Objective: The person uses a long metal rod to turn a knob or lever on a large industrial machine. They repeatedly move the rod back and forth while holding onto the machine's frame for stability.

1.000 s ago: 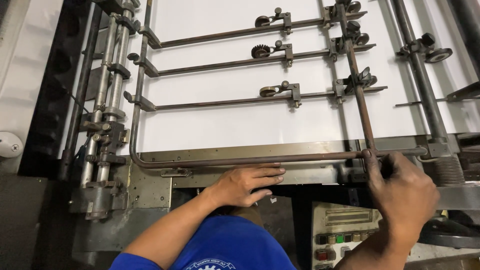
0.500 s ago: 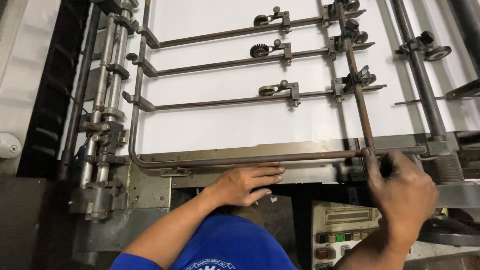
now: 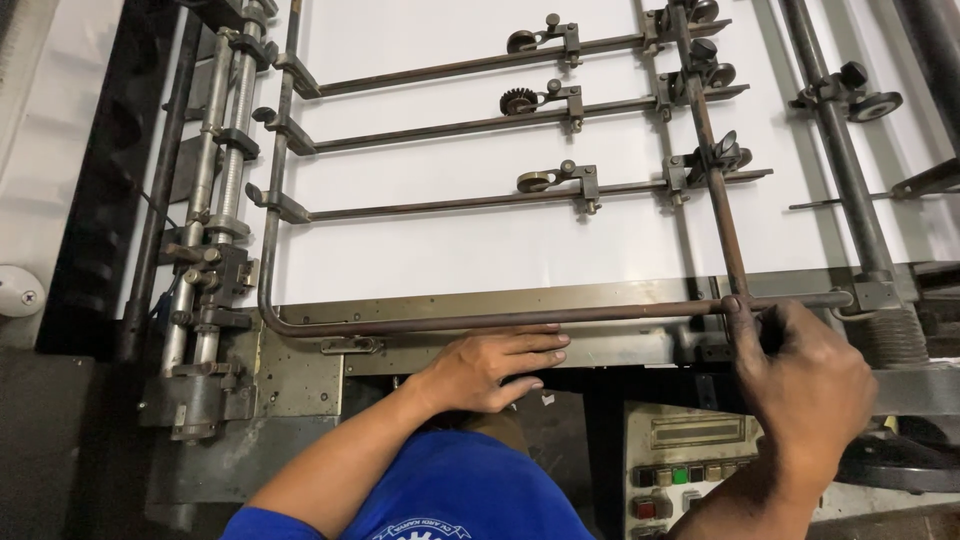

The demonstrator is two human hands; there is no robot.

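Observation:
I look down on a printing machine's feed board covered by a white paper sheet [image 3: 450, 230]. A bent brown metal rod [image 3: 480, 322] runs along the board's near edge. My left hand [image 3: 495, 365] lies flat, fingers together, on the brass-coloured front plate [image 3: 620, 348] just below that rod. My right hand [image 3: 805, 385] is closed around the joint where the rod meets an upright bar [image 3: 715, 190]. Three cross rods with small rollers [image 3: 535, 180] lie over the sheet.
A threaded shaft with clamps [image 3: 215, 200] stands at the left side. A control panel with coloured buttons [image 3: 680, 480] sits below the board at right. Another thick bar with a wheel [image 3: 850, 100] runs along the right. My blue shirt [image 3: 450, 500] fills the bottom.
Both hands stay where they were. The view has barely shifted.

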